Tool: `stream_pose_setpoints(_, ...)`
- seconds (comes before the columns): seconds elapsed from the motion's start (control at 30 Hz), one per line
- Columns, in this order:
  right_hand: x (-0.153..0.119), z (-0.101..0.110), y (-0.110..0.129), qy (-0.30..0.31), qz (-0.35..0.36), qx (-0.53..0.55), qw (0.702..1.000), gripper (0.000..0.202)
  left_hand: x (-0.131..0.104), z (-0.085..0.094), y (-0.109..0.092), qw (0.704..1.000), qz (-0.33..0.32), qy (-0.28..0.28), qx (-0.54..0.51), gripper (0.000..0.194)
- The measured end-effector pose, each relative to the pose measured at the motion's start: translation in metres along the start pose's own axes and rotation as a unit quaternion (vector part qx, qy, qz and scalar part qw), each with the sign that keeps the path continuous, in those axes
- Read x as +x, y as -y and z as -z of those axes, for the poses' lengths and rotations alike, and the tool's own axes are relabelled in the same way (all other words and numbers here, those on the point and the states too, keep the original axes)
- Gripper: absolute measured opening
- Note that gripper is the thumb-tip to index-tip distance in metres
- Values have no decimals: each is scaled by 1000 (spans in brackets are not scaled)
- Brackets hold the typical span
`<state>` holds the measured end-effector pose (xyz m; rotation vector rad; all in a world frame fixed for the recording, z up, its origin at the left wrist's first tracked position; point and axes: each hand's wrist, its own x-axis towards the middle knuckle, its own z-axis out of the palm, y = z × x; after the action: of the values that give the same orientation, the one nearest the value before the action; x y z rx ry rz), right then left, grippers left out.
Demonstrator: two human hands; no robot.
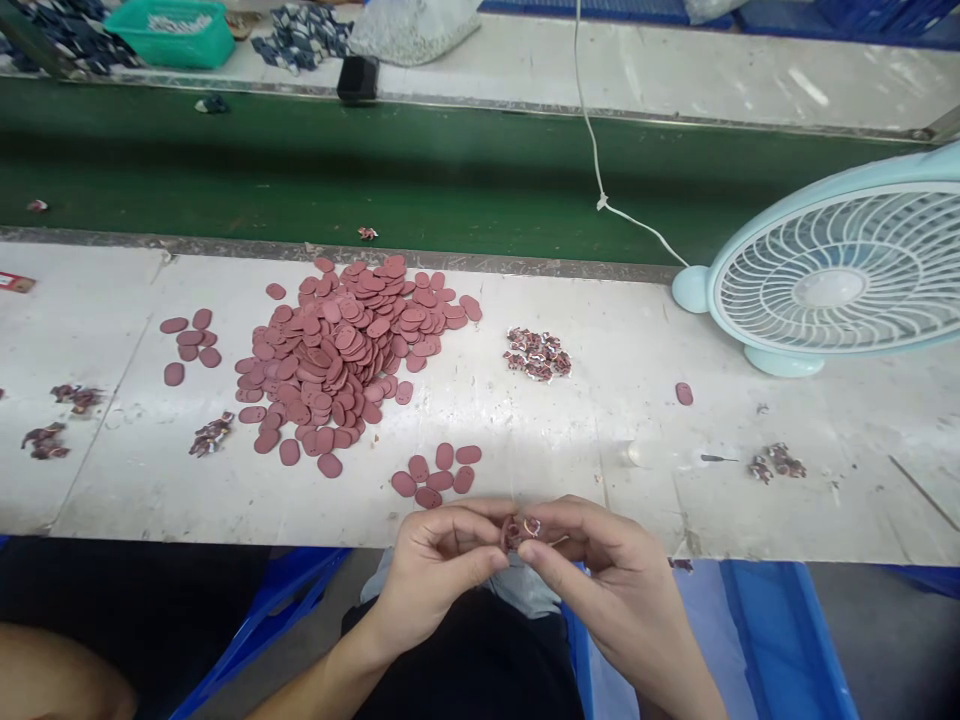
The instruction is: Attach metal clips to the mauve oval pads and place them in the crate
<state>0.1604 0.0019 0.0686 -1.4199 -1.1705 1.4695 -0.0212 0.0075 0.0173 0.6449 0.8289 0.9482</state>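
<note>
Just over the table's front edge, my left hand [442, 560] and my right hand [607, 575] meet, both closed with thumb and fingers pinched. Between their fingertips is a small brown figure with white and yellowish marks [531, 525]. What looks like a reddish-brown oval disc is pressed against it on the left side, partly covered by my fingers. A loose group of oval discs [441, 480] lies on the table just beyond my left hand. Farther back is a big heap of the same discs [337, 350], with a cluster of small brown figures [537, 354] to its right.
A light-blue fan [832, 285] stands at the right, its white cord [592, 140] crossing the green conveyor belt [480, 165]. More figures [778, 462] and a thin dark tool [720, 458] lie at right. A blue bin [787, 630] sits below the edge. Someone's arm [60, 670] shows at lower left.
</note>
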Motion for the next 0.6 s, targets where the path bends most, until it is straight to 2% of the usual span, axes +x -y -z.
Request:
stream_pose_setpoints(0.2,2,2,-2,13,3,43,999,15,-2,-4,-1,999,-18,-30,12,16)
stream_pose_setpoints(0.3,3,4,-3,29,-13,72,997,16,-1,-8,-2,1000,-20,-19,15,16)
stream_pose_setpoints(0.53,-4,8,0,2,32,-17,999,23,0,-11,-5,999,-14,-24,42,12)
stream_pose_setpoints(0.6,-6,7,-2,-1,31,-9,999,22,0,-11,-6,998,-19,-26,59,13)
